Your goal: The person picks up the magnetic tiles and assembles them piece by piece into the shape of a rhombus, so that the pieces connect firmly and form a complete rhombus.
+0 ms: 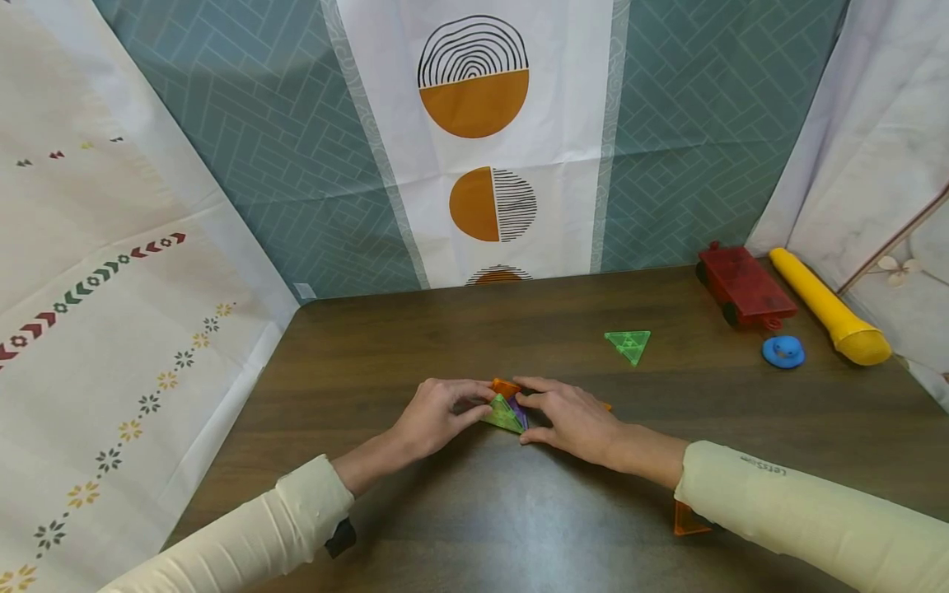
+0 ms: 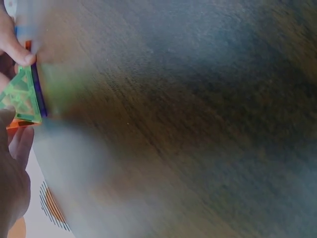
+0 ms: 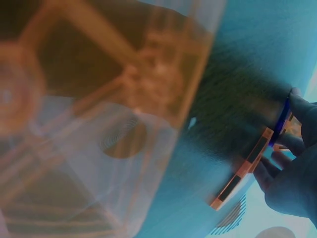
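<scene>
My two hands meet over a small cluster of translucent magnetic tiles at the middle of the table. A green triangular tile [image 1: 504,416] leans at its front, with an orange tile [image 1: 506,386] behind it and a purple tile [image 1: 521,414] to its right. My left hand [image 1: 436,418] pinches the green tile from the left, thumb on its face in the left wrist view. From the right, my right hand [image 1: 574,422] holds the purple tile [image 3: 281,121] between thumb and fingers. Another orange tile [image 3: 242,168] stands on edge beside the right fingers.
A loose green triangular tile [image 1: 630,344] lies farther back. One orange tile [image 1: 689,520] shows under the right forearm and looms large in the right wrist view. At the back right are a red wheeled car base [image 1: 747,284], a blue rubber duck [image 1: 783,352] and a yellow toy bat [image 1: 826,305].
</scene>
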A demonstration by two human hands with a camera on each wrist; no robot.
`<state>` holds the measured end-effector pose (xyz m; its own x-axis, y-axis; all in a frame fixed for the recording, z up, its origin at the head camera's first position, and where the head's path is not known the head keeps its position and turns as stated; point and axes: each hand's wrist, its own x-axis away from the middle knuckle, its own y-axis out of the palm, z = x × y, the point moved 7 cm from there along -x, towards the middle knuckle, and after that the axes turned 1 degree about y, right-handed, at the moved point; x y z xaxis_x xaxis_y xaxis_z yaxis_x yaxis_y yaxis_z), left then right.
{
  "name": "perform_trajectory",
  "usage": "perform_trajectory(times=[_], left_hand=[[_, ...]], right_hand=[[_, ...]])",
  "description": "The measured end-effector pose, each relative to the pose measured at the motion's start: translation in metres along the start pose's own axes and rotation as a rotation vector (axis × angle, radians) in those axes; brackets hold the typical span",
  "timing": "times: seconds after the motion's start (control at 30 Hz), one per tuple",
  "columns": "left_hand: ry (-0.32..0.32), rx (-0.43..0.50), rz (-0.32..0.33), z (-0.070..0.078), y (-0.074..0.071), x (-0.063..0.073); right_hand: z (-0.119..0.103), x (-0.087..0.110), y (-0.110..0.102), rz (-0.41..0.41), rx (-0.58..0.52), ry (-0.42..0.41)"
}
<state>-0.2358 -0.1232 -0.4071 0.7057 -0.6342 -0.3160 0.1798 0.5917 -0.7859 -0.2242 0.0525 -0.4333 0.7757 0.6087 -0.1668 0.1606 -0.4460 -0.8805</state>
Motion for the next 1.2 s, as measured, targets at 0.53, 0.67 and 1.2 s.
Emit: perform_trajectory(times=[0.53, 0.67, 1.2], left_hand=[[0.017, 0.004, 0.027, 0.0000, 0.0012, -0.0010], [0.024, -0.007, 0.023, -0.0006, 0.0013, -0.0011], [0.052, 0.002, 0.028, 0.0007, 0.0003, -0.0002]], right_hand=[[0.0003, -0.0014, -0.0011, 0.002, 0.024, 0.006], [-0.0006, -0.0013, -0.0015, 0.005, 0.023, 0.003], [0.0001, -0.0019, 0.0010, -0.013, 0.022, 0.028]])
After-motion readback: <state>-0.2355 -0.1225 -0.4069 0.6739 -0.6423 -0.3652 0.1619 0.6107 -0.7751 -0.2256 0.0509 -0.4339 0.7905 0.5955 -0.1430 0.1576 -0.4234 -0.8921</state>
